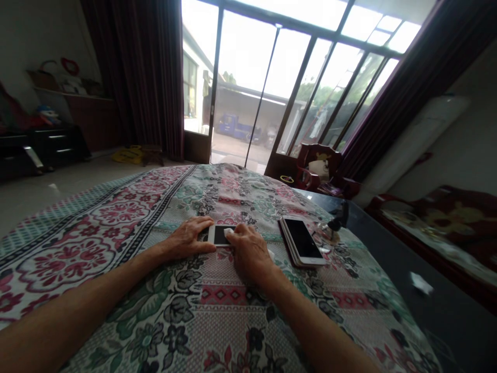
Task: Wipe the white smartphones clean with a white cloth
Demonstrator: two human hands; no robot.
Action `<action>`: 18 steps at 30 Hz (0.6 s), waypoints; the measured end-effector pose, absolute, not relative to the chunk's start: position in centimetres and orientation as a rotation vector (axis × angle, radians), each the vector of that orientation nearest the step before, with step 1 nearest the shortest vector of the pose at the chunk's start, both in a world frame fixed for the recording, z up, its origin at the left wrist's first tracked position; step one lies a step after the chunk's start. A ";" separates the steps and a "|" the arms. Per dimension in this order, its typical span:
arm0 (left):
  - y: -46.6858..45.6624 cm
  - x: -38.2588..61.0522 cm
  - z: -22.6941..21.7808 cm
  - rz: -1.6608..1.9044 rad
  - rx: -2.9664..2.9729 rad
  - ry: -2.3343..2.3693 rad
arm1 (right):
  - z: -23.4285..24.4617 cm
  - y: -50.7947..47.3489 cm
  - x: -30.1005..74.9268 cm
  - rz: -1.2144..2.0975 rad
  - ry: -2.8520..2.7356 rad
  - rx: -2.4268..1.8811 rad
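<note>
A white smartphone (220, 235) with a dark screen lies sideways on the patterned cloth. My left hand (190, 238) holds its left end, thumb on the near edge and fingers at the far edge. Pinched in my right hand (250, 248) is a white tissue (229, 233), pressed against the screen; the phone's right end is hidden beneath this hand. To the right lies a stack of phones (303, 241), the top one white with a black screen. Beside the stack is a clear bottle (328, 235) with a black top.
A floral tablecloth (155, 305) covers most of the table, with a dark tabletop (373, 243) showing on the right. Crumpled white tissue (421, 284) lies there. Beyond are a carved wooden chair (320, 168), glass doors (248, 93) and dark curtains (135, 72).
</note>
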State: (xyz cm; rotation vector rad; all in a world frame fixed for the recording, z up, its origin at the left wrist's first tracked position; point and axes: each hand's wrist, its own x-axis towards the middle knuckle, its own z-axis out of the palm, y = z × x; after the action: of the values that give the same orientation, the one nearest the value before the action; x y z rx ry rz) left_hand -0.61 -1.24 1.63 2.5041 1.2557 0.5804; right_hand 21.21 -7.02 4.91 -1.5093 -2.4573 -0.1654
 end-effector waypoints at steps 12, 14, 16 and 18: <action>-1.0 -0.6 1.2 0.622 2.520 1.257 | 4.1 -8.1 19.7 -0.237 -2.443 -1.470; -0.9 -0.6 1.0 0.625 2.528 1.262 | 3.7 -8.0 19.0 -0.231 -2.463 -1.395; -0.9 -0.7 1.1 0.622 2.533 1.264 | 3.7 -7.6 19.3 -0.218 -2.450 -1.396; -1.0 -0.7 1.2 0.610 2.529 1.266 | 4.1 -7.0 20.3 -0.207 -2.407 -1.482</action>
State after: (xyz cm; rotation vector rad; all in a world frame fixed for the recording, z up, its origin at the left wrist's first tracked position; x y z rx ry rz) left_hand -0.65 -0.98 1.23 2.5288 1.2659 0.6104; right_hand 20.29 -7.02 4.05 -1.4819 -2.4073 -0.2067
